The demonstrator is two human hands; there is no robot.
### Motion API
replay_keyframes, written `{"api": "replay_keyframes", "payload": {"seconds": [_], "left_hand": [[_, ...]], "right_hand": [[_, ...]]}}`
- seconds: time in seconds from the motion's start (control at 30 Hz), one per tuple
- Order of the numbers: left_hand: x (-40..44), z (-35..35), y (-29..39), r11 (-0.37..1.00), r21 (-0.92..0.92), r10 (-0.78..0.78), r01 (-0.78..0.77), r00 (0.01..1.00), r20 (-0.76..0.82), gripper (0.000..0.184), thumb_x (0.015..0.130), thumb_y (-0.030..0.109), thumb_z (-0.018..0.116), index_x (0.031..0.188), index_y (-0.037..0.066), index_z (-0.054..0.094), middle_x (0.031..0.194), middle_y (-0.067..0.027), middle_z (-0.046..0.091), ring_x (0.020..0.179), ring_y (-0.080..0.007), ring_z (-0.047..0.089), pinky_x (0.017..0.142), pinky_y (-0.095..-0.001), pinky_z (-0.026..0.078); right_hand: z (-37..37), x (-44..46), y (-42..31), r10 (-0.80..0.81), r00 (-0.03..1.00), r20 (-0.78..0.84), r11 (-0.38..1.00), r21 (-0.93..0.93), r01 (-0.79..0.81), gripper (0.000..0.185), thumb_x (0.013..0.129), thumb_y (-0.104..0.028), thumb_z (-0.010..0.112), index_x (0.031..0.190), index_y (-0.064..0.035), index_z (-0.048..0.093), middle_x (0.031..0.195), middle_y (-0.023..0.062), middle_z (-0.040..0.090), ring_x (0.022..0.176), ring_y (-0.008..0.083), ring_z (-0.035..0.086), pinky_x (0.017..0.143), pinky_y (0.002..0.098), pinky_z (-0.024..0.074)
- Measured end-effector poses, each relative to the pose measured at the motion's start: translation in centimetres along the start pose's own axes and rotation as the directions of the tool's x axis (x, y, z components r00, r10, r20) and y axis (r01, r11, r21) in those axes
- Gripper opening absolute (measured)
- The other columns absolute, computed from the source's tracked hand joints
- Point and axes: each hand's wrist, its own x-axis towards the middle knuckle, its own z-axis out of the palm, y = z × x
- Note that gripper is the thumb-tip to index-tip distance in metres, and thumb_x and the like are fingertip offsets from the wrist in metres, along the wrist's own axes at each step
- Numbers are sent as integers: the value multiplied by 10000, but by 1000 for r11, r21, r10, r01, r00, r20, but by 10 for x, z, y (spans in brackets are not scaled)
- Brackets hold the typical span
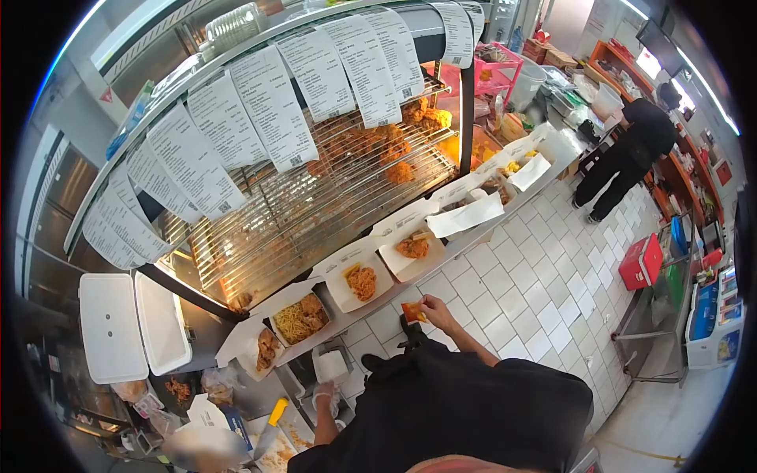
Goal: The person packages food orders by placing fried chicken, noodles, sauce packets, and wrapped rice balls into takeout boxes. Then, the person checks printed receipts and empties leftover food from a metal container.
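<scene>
Packet (412,313) sits pinched in the right hand (432,308), seemingly for control; boxes (339,292) beyond gape, presumably for access; left hand (326,393) grip unclear.

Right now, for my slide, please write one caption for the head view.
A right hand holds a small red-orange packet near open white cardboard boxes holding browned fried chicken.

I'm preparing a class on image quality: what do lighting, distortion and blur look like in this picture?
Head view: fisheye distortion, with black corners and bowed lines; head view: warm glow inside the display cabinet, white glare from the ceiling light at upper right; head view: a smeared patch at lower left, while the receipts and right hand look clearer.
</scene>
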Motion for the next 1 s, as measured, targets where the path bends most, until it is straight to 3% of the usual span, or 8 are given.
{"api": "replay_keyframes", "payload": {"seconds": [0.1,0.13,0.2,0.23,0.57,0.67,0.77,1.0], "left_hand": [[-35,34,-21,790,-494,-328,362,931,158,295,901,333,584,969,47,613,900,-203,692,907,-380,676,796,-495,530],[-39,41,-31,982,-176,-62,70,997,49,296,898,341,589,985,60,611,917,-206,689,910,-389,672,792,-505,527],[-45,50,-65,715,500,488,-489,861,145,300,891,359,599,1016,86,608,952,-212,684,916,-406,665,784,-525,522],[-40,65,-60,584,729,312,-358,928,206,246,899,328,600,1031,121,594,965,-186,686,910,-376,674,761,-511,524],[-54,10,14,969,-194,-127,155,981,149,234,922,274,570,1067,92,601,991,-149,676,797,-252,670,578,-447,528],[-57,3,25,805,505,427,-311,895,-130,280,910,283,565,1112,93,603,1148,-169,628,1017,-361,606,831,-485,506],[-68,5,48,771,551,488,-319,852,-189,301,899,278,574,1144,106,606,1163,-187,616,1061,-387,585,864,-483,491],[-136,36,67,781,-572,-93,-249,860,-502,254,952,281,603,1002,40,662,820,-62,666,669,-165,589,622,-314,479]], "right_hand": [[-13,14,-19,-51,995,87,994,-91,59,161,864,-139,583,944,-1,596,823,31,633,798,106,597,730,269,493],[-14,20,-21,-81,989,120,994,-67,89,168,861,-147,589,941,0,602,821,43,643,788,116,609,722,277,498],[-20,24,-39,-115,979,170,982,-126,137,182,854,-162,601,932,1,614,818,75,661,767,142,631,707,295,509],[-21,18,-67,-122,974,190,965,-206,160,189,850,-170,607,927,2,620,816,95,669,756,159,642,700,305,515],[9,54,-126,-218,842,493,887,-259,382,301,861,-306,664,834,-9,621,778,141,692,773,271,705,707,370,544],[21,55,-119,-279,751,599,838,-230,495,321,867,-335,660,817,-19,628,736,135,684,737,270,703,688,360,542],[51,67,-110,-342,659,670,784,-182,593,306,862,-333,647,792,-36,637,708,124,681,677,262,690,658,343,531],[180,60,-179,93,233,968,735,-224,640,236,884,-257,618,872,-22,608,789,96,673,714,193,661,637,311,533]]}}
